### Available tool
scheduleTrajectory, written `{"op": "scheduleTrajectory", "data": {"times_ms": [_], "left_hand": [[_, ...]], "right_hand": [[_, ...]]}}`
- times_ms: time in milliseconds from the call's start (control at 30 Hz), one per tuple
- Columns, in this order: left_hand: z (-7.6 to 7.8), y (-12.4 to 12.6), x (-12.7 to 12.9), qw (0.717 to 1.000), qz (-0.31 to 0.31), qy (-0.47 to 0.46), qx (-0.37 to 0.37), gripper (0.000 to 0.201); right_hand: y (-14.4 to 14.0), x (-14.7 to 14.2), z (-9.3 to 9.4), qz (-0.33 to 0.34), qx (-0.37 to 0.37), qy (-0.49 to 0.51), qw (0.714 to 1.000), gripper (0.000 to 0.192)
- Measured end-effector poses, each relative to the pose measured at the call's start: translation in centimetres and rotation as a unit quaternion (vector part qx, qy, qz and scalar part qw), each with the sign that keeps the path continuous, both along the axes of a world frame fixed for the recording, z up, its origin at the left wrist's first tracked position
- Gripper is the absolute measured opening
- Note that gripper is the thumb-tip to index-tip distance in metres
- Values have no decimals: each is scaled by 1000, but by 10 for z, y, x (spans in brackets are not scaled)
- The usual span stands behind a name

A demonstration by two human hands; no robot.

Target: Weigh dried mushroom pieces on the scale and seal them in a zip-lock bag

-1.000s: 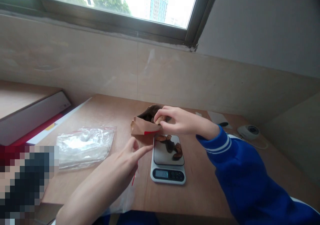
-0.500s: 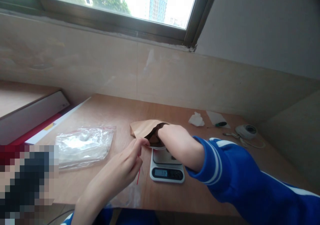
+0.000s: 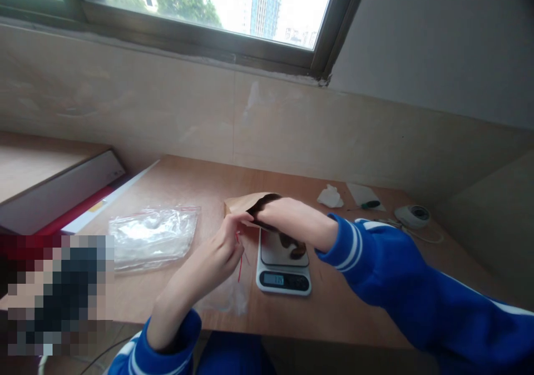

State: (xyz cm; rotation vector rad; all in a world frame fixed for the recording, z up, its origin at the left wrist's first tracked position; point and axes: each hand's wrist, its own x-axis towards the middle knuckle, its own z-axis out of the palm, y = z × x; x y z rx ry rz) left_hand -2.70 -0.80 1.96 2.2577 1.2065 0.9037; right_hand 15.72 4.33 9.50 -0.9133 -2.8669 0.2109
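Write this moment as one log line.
left hand: holds brown paper bag edge | right hand: inside bag | small white digital scale: dark pieces on plate

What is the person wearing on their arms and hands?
Both arms wear bright blue sleeves with white stripes near the cuffs. The right sleeve is long and loose, with two white bands by the wrist and a white line farther up. The left sleeve is pushed back, leaving the forearm bare. The left hand and right hand have no gloves.

Brown bag (image 3: 240,203); white scale (image 3: 284,264) beside it; blue sleeve (image 3: 400,269), white stripes; clear pouch (image 3: 154,236), red seal.
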Motion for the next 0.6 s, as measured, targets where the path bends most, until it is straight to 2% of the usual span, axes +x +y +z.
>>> {"op": "scheduleTrajectory", "data": {"times_ms": [100,200,267,333,400,467,500,533,600], "left_hand": [[-12,17,3,998,-14,-55,31,49],[-20,35,7,991,-27,-114,58,57],[-20,46,9,987,-23,-147,52,59],[-17,58,9,985,-11,-169,25,63],[-13,70,9,982,3,-188,1,66],[-11,81,10,976,16,-218,-9,68],[-10,85,10,971,22,-236,-15,69],[-11,87,10,967,28,-253,-23,69],[-13,86,9,959,31,-280,-45,67]], "right_hand": [[6,15,10,-39,-12,-6,999,8],[9,27,25,-56,-28,123,990,2],[6,36,31,-87,-33,236,967,7],[-2,46,29,-148,-54,346,925,18],[-13,55,13,-200,-108,435,871,30],[-24,60,-16,-222,-191,471,832,38],[-28,61,-33,-229,-226,462,827,39],[-32,60,-50,-238,-253,429,834,36],[-36,54,-82,-264,-258,341,864,27]]}}
